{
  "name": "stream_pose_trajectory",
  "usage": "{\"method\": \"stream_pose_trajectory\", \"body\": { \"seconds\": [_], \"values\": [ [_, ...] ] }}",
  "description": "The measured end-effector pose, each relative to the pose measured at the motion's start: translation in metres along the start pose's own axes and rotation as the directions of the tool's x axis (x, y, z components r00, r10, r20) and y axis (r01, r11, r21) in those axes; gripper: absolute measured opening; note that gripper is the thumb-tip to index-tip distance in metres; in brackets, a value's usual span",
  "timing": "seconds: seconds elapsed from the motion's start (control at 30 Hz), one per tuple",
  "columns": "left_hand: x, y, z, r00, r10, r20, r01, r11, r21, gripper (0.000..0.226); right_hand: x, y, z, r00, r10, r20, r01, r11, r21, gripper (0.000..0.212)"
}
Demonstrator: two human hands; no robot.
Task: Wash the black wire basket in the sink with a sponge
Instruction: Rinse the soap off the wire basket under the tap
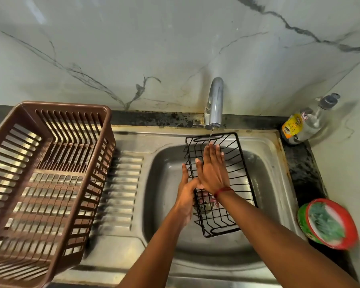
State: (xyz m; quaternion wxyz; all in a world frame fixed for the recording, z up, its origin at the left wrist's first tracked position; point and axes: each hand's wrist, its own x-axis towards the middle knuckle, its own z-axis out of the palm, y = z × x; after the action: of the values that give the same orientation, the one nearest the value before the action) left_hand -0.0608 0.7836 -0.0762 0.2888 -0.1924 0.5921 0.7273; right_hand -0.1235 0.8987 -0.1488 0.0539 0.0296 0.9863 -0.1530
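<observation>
Head view: left hand (185, 194) grips black wire basket (235, 183), right hand's (213, 169) fingers flat together under thin water trickle (210, 138); rinsing, probably green sponge (324, 223) next.

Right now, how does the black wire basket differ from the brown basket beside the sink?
The black wire basket is thin wire; the brown basket is slatted plastic. The black wire basket is smaller and lies in the sink under the tap; the brown basket stands on the drainboard. The left hand and right hand are at the black wire basket; neither touches the brown basket. Both are rectangular and open-topped.
</observation>
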Motion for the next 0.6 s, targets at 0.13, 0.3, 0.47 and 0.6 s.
{"method": "stream_pose_trajectory", "body": {
  "seconds": [0.13, 0.3, 0.47, 0.6],
  "values": [
    [0.018, 0.007, 0.003, 0.997, 0.078, 0.007, -0.078, 0.997, -0.028, 0.097, -0.001, -0.006, -0.006, 0.962, -0.273, -0.033, 0.261, 0.945, -0.198, 0.069],
    [0.023, 0.006, 0.001, 0.995, 0.097, -0.028, -0.099, 0.991, -0.086, 0.102, 0.005, 0.014, -0.018, 0.844, -0.532, 0.070, 0.523, 0.785, -0.331, 0.062],
    [0.025, 0.004, 0.003, 0.994, 0.063, -0.085, -0.076, 0.986, -0.151, 0.110, 0.007, 0.013, -0.016, 0.996, -0.023, -0.091, 0.012, 0.992, -0.126, 0.073],
    [0.028, 0.006, -0.004, 0.993, 0.090, -0.077, -0.099, 0.987, -0.127, 0.108, -0.011, -0.002, -0.009, 0.954, -0.295, -0.050, 0.278, 0.937, -0.213, 0.072]
  ]
}}
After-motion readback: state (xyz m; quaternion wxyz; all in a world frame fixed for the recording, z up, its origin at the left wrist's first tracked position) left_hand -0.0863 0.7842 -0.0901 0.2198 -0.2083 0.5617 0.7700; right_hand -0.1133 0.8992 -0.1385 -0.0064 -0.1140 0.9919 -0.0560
